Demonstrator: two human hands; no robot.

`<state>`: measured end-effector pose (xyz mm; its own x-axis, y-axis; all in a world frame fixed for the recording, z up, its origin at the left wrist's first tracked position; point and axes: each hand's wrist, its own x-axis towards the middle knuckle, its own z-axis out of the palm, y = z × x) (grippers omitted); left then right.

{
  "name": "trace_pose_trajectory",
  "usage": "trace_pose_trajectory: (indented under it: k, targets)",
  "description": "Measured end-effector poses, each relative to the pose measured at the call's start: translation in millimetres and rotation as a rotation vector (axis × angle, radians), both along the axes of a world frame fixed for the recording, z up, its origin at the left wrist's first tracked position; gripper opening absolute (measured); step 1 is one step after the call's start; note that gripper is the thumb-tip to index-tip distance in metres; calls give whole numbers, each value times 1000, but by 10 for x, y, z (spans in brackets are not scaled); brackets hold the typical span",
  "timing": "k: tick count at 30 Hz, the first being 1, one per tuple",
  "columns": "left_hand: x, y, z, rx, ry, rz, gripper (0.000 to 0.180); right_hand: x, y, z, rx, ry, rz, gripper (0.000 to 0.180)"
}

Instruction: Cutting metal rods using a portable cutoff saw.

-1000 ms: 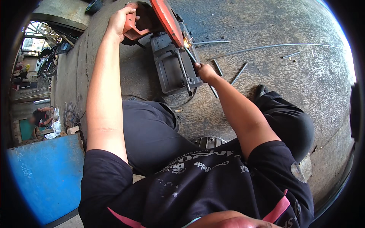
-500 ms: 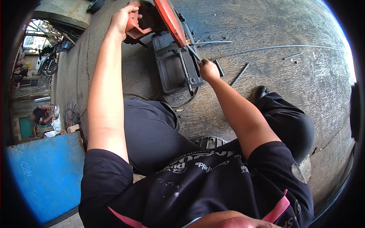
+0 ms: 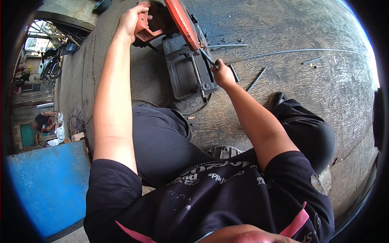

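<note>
My left hand (image 3: 131, 21) is wrapped round the red handle (image 3: 141, 26) of a chop saw. The saw's red blade guard (image 3: 181, 23) slants down over its dark grey metal base (image 3: 179, 77). My right hand (image 3: 223, 75) grips a thin grey metal rod (image 3: 207, 57), its thumb raised along the rod. The rod's far end meets the lower tip of the guard, where small orange sparks show. The blade itself is mostly hidden by the guard. A clamp screw (image 3: 195, 71) runs along the base beside the rod.
Cut rods (image 3: 256, 80) and short pieces lie scattered on the worn floor (image 3: 308, 105). A long thin rod (image 3: 291, 51) stretches to the right. At lower left stands a blue panel (image 3: 52, 182). Another person (image 3: 44, 122) sits far left, near a motorcycle (image 3: 52, 67). A cable trails below the saw.
My right hand's thumb and fingers have shifted on the rod, with the thumb now higher. The rod's near end has dipped slightly. My left hand and the saw look nearly unmoved.
</note>
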<state>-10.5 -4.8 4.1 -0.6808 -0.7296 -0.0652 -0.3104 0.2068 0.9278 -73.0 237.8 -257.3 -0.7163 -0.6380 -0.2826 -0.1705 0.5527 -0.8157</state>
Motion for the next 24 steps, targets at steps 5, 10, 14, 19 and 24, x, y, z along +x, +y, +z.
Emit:
trace_pose_trajectory:
  k: [5, 10, 14, 19, 24]
  targets:
    - [-7, 8, 4, 4, 5, -18, 42, 68, -3, -54, -231, 128, -42, 30]
    - [3, -24, 2, 20, -2, -1, 42, 20, -22, -100, -194, -3, -22, 30]
    - [-29, -11, 8, 25, -3, -4, 41, 32, -37, -225, -277, -72, -42, 29]
    - [5, 21, 26, 30, -8, 16, 40, 91, -76, -129, -313, -168, -21, 29]
    - [-46, 77, 37, 47, 21, 10, 40, 43, -72, -276, -350, -456, -15, 30]
